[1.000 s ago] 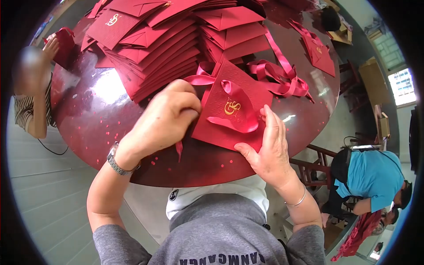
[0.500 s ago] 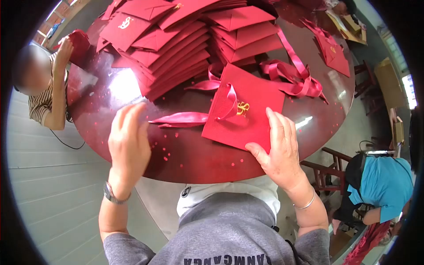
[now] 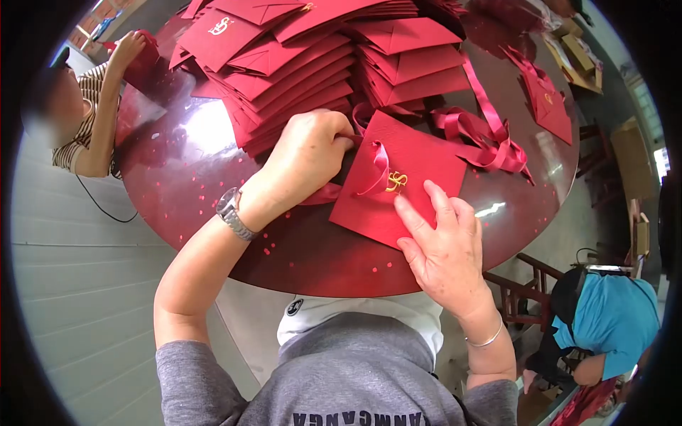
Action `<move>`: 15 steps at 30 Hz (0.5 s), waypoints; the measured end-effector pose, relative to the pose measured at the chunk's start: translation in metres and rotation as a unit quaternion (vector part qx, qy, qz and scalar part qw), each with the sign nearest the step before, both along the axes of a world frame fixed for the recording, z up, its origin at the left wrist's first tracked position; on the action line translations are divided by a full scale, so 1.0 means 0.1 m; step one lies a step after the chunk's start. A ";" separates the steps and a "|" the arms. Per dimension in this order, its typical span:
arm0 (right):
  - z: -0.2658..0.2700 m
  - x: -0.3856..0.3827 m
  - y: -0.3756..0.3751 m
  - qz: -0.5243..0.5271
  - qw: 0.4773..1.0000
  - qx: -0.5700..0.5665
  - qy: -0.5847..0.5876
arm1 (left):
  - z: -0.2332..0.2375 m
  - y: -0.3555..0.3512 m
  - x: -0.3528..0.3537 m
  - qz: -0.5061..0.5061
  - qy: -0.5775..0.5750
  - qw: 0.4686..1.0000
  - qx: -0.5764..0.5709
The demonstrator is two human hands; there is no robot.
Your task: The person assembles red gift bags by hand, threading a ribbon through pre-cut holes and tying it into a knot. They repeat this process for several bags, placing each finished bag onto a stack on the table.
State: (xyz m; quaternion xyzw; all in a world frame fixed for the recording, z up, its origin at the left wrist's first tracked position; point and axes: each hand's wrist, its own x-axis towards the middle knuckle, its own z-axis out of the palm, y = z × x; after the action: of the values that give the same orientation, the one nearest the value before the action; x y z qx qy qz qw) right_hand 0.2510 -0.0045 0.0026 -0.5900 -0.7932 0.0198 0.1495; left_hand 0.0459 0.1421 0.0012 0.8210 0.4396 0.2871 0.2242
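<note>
Bag (image 3: 424, 157) lies flat by table's (image 3: 320, 273) near edge; my right hand (image 3: 452, 257), open, should steady it lightly. Left hand (image 3: 304, 157) curls by ribbon (image 3: 361, 115), grip unclear; I'd ease ribbon gently, avoiding creases.

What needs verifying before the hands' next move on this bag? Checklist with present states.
1. Bag lying logo side up on the table: ok.
2. Right hand touching the bag: ok, fingers spread over its lower right part.
3. Left hand gripping ribbon: cannot tell, its fingertips are hidden at the bag's left edge.
4. Front loop free of the right hand: ok.
5. Ribbon tail in full view: not ok, partly hidden by the left hand.
6. Table free of red specks: not ok.
</note>
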 end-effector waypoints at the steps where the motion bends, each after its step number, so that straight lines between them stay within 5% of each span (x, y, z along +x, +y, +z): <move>1: 0.02 0.00 -0.01 0.001 1.000 -0.007 -0.009 | -0.06 0.02 0.00 0.006 0.004 0.998 0.068; 12: 0.37 0.13 -0.06 0.031 0.997 -0.069 -0.020 | -0.16 -0.16 -0.01 0.021 0.025 0.995 0.097; 15: 0.40 0.10 0.31 0.090 0.993 0.045 0.059 | -0.17 -0.18 -0.01 0.023 0.020 0.995 0.091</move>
State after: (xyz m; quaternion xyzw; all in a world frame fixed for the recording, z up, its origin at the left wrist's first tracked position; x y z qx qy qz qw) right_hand 0.2606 0.0262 0.0425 -0.5068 -0.8327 0.0323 0.2205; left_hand 0.0444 0.1244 -0.0154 0.8333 0.4345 0.3146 0.1334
